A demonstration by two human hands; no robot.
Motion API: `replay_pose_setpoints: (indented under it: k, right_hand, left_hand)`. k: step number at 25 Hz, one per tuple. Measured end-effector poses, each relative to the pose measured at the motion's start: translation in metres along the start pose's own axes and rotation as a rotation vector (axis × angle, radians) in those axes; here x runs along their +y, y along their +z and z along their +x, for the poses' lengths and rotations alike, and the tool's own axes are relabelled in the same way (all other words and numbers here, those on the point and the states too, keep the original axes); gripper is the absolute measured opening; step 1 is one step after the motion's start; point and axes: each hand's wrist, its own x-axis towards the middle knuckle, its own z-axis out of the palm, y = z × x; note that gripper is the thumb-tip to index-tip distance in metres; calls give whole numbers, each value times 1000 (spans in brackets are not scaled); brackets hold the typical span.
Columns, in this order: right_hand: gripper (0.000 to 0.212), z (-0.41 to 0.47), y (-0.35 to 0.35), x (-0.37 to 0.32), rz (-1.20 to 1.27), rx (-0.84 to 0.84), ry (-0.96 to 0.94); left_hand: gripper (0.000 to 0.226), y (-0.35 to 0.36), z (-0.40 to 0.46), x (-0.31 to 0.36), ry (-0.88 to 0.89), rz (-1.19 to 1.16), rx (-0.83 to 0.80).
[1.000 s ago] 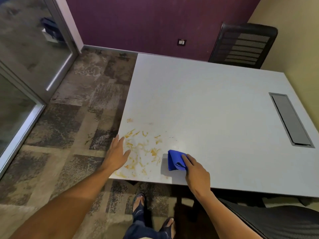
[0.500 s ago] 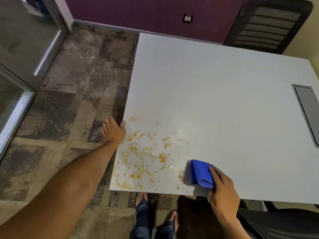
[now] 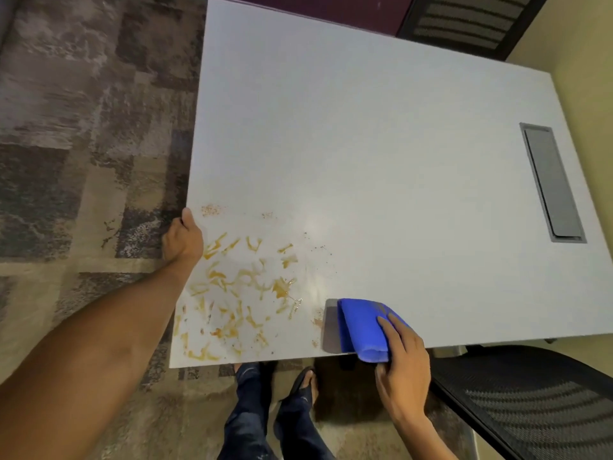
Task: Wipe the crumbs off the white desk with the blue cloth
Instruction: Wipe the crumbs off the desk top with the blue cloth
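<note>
The white desk (image 3: 381,154) fills the middle of the view. Orange-brown crumbs and smears (image 3: 242,287) cover its near left corner. A folded blue cloth (image 3: 361,327) lies at the desk's front edge, just right of the mess, partly hanging over the edge. My right hand (image 3: 403,370) grips the cloth from the near side, fingers on top. My left hand (image 3: 182,240) curls around the desk's left edge, beside the crumbs, with its fingers hidden under the edge.
A grey cable hatch (image 3: 552,180) is set into the desk at the right. A black mesh chair (image 3: 530,403) stands at the near right, another chair (image 3: 464,24) behind the desk. Patterned carpet (image 3: 83,144) lies left. My feet (image 3: 275,393) show under the desk.
My left hand moved from lying flat by the crumbs to gripping the desk's left edge. My right hand drew the cloth back toward the front edge. The view tilted down and closer.
</note>
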Motion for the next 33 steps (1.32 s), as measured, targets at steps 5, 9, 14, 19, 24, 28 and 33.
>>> replay_pose_setpoints:
  k: [5, 9, 14, 19, 24, 28, 33]
  right_hand:
    - [62, -28, 30, -8, -111, -209, -173]
    - [61, -33, 41, -22, -237, -376, -196]
    - [86, -35, 56, -29, -265, -424, -257]
    - [89, -30, 57, -26, -314, -482, -251]
    - [81, -28, 65, -26, -328, -502, -207]
    - [83, -26, 64, -27, -317, -542, -202]
    - [77, -11, 28, -18, -173, -583, -328]
  left_hand:
    - [67, 2, 3, -5, 25, -63, 38]
    - [65, 3, 3, -6, 36, -66, 77]
    - [65, 2, -1, -3, 52, -56, 106]
    - [66, 5, 1, -5, 56, -46, 114]
    - [61, 1, 5, -2, 8, 0, 33]
    - [62, 11, 6, -10, 56, -1, 197]
    - [71, 6, -28, -1, 414, 278, 186]
